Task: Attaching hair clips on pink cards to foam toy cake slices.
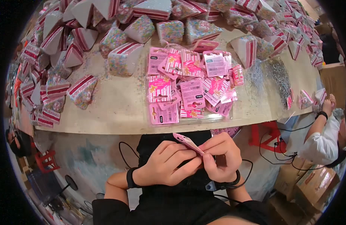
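Just past the table's near edge, over my lap, I hold a pink hang tag (187,141) in both hands. It is turned nearly edge-on, so its printed face is mostly hidden. My left hand (169,162) has its fingers curled around the tag's near side. My right hand (222,157) pinches the tag's right end between thumb and fingers. In front of my hands, a pile of pink and white printed tags (192,93) lies in a clear shallow tray (228,120) on the table.
Glittery toy cake slices (83,92) with sprinkles crowd the table's (116,108) far side and left. Thin silver wire ties (279,80) lie right of the tray. Another person's hand (327,105) is by slices at the far right. A red stool (264,137), cables and cardboard boxes (315,183) stand below.
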The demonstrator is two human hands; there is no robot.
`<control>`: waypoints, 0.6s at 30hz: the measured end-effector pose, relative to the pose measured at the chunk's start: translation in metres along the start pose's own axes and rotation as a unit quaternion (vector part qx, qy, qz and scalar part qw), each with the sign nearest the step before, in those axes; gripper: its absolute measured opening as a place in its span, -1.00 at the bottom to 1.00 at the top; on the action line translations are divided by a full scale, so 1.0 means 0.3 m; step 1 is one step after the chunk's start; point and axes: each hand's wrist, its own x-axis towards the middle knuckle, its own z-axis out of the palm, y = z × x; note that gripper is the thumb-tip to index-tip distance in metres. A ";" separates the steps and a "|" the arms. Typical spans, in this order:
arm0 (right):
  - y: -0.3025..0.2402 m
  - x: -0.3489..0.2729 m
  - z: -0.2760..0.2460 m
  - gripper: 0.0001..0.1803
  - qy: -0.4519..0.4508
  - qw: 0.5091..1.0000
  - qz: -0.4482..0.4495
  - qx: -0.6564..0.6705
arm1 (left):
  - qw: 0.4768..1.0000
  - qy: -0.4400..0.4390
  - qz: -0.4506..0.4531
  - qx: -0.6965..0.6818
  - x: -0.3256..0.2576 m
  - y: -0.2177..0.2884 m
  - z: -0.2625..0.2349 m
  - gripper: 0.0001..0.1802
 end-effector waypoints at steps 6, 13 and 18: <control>-0.011 -0.055 -0.005 -0.91 0.004 0.999 0.033 -0.012 | 0.989 -0.012 -0.063 -0.132 -0.062 0.028 0.081 -0.50; -0.022 -0.039 -0.079 -0.83 0.005 0.992 0.047 -0.120 | 0.980 0.000 -0.159 -0.116 -0.034 0.045 0.084 -0.52; 0.017 0.000 -0.367 -0.94 0.345 0.887 0.043 -0.304 | 0.964 -0.082 -0.233 -0.094 -0.020 0.031 0.052 -0.52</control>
